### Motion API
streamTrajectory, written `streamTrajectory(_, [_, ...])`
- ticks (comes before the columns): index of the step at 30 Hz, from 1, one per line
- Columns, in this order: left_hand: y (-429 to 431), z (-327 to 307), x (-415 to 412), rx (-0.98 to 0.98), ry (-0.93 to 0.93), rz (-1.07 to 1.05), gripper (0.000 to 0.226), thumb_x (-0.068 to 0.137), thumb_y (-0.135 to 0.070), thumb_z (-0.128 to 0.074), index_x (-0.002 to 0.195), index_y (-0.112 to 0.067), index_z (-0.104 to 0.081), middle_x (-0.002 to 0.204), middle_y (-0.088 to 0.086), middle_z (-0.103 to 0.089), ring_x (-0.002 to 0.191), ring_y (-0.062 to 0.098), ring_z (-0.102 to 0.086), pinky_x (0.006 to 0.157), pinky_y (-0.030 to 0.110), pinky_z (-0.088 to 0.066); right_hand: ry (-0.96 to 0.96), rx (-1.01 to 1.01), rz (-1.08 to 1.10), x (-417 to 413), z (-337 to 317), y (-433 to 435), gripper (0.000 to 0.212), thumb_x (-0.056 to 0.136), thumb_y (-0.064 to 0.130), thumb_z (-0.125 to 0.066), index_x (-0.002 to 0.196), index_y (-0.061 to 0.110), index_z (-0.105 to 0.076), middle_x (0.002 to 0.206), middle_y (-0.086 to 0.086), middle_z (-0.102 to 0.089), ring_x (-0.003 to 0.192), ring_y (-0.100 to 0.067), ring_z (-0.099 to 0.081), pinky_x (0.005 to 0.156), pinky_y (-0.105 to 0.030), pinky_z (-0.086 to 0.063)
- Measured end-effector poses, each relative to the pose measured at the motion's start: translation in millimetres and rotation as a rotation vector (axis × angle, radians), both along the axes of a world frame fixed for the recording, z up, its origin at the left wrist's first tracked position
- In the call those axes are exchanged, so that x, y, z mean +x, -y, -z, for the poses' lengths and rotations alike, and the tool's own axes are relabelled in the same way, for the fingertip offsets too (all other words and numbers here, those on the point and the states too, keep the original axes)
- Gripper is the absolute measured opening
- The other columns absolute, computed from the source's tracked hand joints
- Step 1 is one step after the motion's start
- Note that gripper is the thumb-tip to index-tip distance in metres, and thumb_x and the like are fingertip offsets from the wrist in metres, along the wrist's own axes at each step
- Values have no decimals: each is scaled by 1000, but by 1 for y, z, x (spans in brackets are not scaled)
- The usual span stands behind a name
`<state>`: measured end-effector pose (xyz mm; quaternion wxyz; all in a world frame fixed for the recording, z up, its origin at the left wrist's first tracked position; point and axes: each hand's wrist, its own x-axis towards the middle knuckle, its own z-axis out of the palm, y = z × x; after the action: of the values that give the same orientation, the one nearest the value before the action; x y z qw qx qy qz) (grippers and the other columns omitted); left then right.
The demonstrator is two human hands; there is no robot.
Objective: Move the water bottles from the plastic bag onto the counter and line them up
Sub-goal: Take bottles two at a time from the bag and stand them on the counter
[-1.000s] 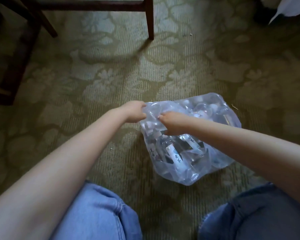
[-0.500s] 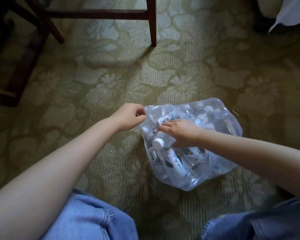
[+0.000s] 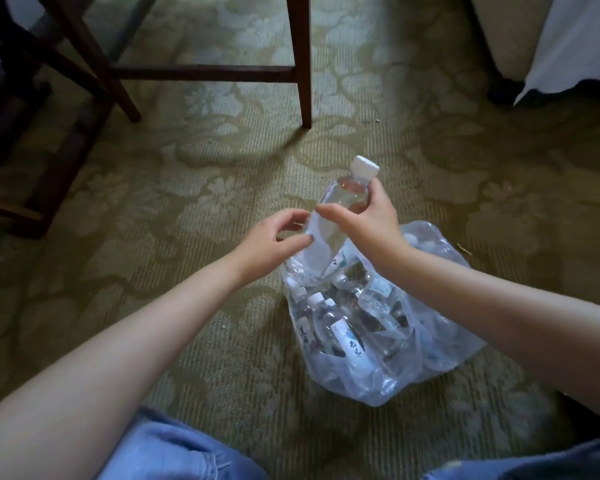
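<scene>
Plastic bag: clear plastic bag (image 3: 388, 341) sits on the patterned carpet (image 3: 187, 209) between my knees, mouth open, many water bottles (image 3: 329, 323) jumbled inside, white caps and labels showing

Bottle in hand: one water bottle (image 3: 329, 223) is out above the bag's mouth, tilted, its white cap (image 3: 364, 169) pointing up and away from me; its base looks near the bag's rim

Right hand: my right hand (image 3: 364, 220) is wrapped around the bottle's shoulder just under the cap, thumb across the front

Left hand: my left hand (image 3: 274, 244) is half open beside the lower body of the bottle, fingertips (image 3: 305, 239) touching or nearly touching it; I can't tell whether it bears any weight, so I count it as not gripping

Tabletop: no tabletop in my view, only carpet, dark wooden chair legs (image 3: 300, 64) ahead and a white cloth (image 3: 568, 46) at top right

Step in hand: I judge this as lifting the first bottle clear of the bag

Doing it well: I'd close the left hand around the lower body so the weight isn't hanging from the neck, lift straight up until the base clears the film, then turn it upright before carrying

Watch for: thin film snagging the base and dragging the bag along, and a slick wall slipping in a one-handed hold
</scene>
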<state>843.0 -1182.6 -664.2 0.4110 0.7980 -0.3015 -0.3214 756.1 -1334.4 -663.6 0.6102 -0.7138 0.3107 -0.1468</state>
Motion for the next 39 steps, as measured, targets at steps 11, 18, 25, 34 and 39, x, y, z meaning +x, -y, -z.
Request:
streamTrajectory(11, [-9, -2, -4, -69, -158, -92, 37, 68, -5, -82, 96, -20, -62, 88, 4, -69, 82, 10, -68, 82, 35, -55, -37, -700, -387, 21, -32, -19, 72, 62, 80, -47, 98, 19, -57, 88, 3, -59, 82, -16, -54, 73, -34, -46])
streamTrajectory(18, [-22, 8, 0, -65, -130, -209, 81, 39, -50, -88, 103, -11, -58, 102, 6, -70, 96, 23, -68, 88, 53, -53, 143, -398, -443, 27, -34, -20, 26, 87, 32, -66, 89, 7, -60, 72, -3, -52, 64, -10, -43, 60, -25, -34])
streamTrajectory(25, [-36, 11, 6, -80, 82, -249, 61, 53, -45, -84, 103, -33, -51, 108, 1, -66, 101, 22, -66, 91, 48, -52, 193, -424, -329, 16, -10, -14, 16, 95, 27, -51, 84, 16, -51, 63, 4, -51, 60, -16, -46, 59, -33, -40])
streamTrajectory(34, [-59, 5, 10, -72, 225, -293, 42, 64, -39, -83, 95, -29, -56, 98, -3, -67, 94, 17, -66, 85, 40, -55, -802, -1000, -1114, -7, 90, -42, 59, 92, 60, -40, 122, 11, -54, 116, -4, -62, 106, -27, -60, 70, -32, -43])
streamTrajectory(39, [-68, 7, 2, -33, 166, -310, 40, 57, -36, -81, 88, -23, -60, 87, -7, -66, 78, 5, -62, 70, 21, -49, -1029, -1007, -1147, 18, 115, -52, 51, 92, 52, -45, 118, 10, -57, 116, -3, -61, 101, -27, -61, 75, -33, -47])
